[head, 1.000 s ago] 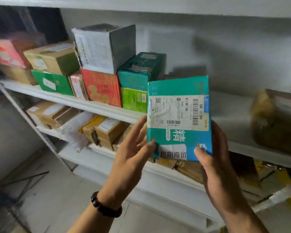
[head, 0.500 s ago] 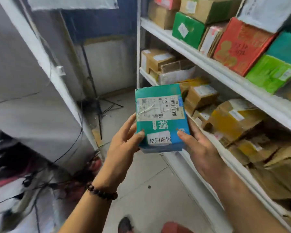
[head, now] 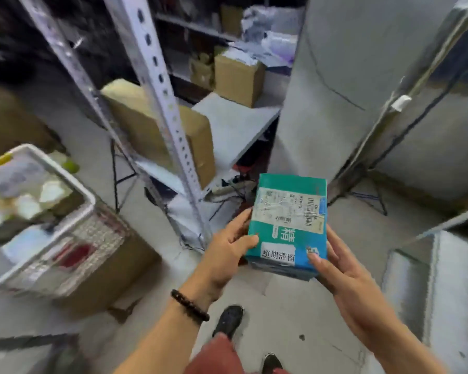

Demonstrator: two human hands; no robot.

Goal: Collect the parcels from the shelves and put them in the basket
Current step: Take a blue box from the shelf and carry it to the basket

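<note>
1. While both hands are busy with it, the teal parcel [head: 288,222] hangs in the air over the grey concrete floor [head: 281,300], label side up, not in the basket yet.
2. Left hand [head: 227,247] grips the parcel's left edge, thumb curled onto the top face and fingers tucked underneath. Right hand [head: 341,268] does the same at the near right corner, thumb pressed on top.
3. White basket [head: 65,173] is off to the left, well apart from the parcel, sitting on a brown cardboard box [head: 106,271]. It's got stuff in it, but that's too blurry to make out.
4. Perforated metal shelf post [head: 162,85] runs up the middle, with a big tan carton [head: 146,125] lying on the low shelf behind it and a smaller carton [head: 237,79] further back.
5. Tangle of cables [head: 233,190] is on the floor under that shelf, just past the parcel.
6. Grey panels [head: 335,76] fill the right side.
7. Dark bead bracelet [head: 189,305] is on the left wrist, and a black shoe [head: 229,321] is on the floor below.
</note>
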